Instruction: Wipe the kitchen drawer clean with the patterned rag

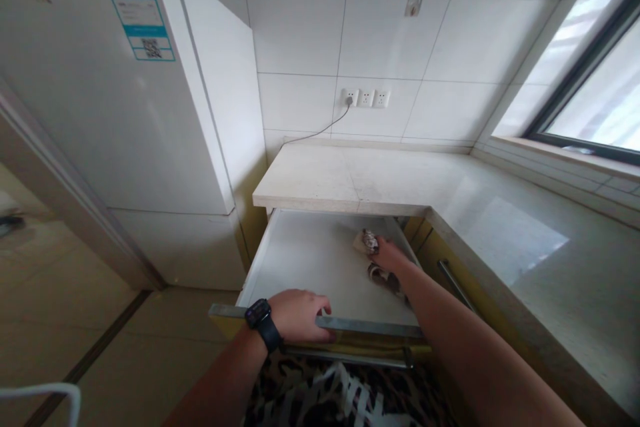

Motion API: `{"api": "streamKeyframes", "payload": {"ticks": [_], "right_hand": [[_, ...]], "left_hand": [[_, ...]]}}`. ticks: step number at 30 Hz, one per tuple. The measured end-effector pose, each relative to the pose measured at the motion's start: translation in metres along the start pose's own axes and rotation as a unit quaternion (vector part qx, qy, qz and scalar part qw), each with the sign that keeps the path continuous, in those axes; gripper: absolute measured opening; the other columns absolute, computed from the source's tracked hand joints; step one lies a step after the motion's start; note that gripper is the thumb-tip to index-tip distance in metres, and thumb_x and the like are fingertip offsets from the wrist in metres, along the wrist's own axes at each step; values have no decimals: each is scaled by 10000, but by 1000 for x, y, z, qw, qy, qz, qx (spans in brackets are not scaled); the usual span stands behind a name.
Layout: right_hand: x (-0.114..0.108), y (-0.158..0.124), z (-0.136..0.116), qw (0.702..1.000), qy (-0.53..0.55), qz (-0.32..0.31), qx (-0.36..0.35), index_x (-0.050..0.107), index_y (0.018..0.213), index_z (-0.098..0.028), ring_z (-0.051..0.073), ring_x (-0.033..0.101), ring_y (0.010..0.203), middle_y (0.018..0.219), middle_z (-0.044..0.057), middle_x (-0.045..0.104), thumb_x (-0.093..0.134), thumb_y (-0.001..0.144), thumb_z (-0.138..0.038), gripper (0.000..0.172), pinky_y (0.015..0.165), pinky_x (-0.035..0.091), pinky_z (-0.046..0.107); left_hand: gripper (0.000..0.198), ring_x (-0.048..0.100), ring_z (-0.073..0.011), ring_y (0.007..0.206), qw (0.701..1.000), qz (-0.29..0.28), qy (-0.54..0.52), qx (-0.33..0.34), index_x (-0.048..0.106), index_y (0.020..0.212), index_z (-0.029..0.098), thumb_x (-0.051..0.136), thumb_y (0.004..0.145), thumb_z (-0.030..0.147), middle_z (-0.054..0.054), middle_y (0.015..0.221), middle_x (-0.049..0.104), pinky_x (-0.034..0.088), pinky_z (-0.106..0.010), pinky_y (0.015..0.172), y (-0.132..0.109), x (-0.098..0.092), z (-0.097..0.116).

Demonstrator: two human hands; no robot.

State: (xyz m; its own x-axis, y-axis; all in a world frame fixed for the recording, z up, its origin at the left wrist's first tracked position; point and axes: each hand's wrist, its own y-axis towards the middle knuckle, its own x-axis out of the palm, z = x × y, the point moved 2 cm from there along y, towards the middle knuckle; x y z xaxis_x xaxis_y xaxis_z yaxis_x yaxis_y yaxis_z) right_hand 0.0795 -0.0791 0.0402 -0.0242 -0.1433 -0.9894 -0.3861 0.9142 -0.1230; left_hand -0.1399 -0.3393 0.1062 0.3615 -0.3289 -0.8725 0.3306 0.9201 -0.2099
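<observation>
The white drawer (310, 260) stands pulled out beneath the countertop (350, 180). The left hand (299, 315), with a smartwatch (260, 315) at its wrist, grips the drawer's front rail, fingers curled over it. The right hand (387, 255) reaches into the drawer's back right corner and rests on 1 crumpled patterned cloth (367, 240); whether its fingers pinch the cloth cannot be told.

Crumpled cloth (369, 241) partly behind the right hand (387, 255)
</observation>
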Motion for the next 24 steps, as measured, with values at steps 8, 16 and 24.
{"api": "streamKeyframes", "payload": {"ticks": [8,16,24], "right_hand": [[4,2,-18,1000,-13,-9,-16,173,1568,-230,304,666,959,1230,219,538,545,886,-390,793,770,447,362],[10,-2,-142,968,-20,-70,-242,268,1541,-440,330,610,1061,1296,125,508,725,725,-502,938,884,437,405],[16,-33,-230,897,-87,-45,-432,275,1516,-515,363,589,1075,1319,125,505,672,750,-625,870,832,477,464]], "left_hand": [[547,704,-290,929,1000,-3,22,-1,698,1108,305,556,776,716,-54,1020,748,528,-368,767,1,0,-3],[645,697,-297,917,999,-46,-5,-14,723,1107,282,596,717,780,-84,980,747,516,-350,737,5,-1,-6],[641,692,-317,943,999,-29,6,-13,709,1141,267,578,742,752,-98,969,746,528,-399,801,1,-4,-4]]}}
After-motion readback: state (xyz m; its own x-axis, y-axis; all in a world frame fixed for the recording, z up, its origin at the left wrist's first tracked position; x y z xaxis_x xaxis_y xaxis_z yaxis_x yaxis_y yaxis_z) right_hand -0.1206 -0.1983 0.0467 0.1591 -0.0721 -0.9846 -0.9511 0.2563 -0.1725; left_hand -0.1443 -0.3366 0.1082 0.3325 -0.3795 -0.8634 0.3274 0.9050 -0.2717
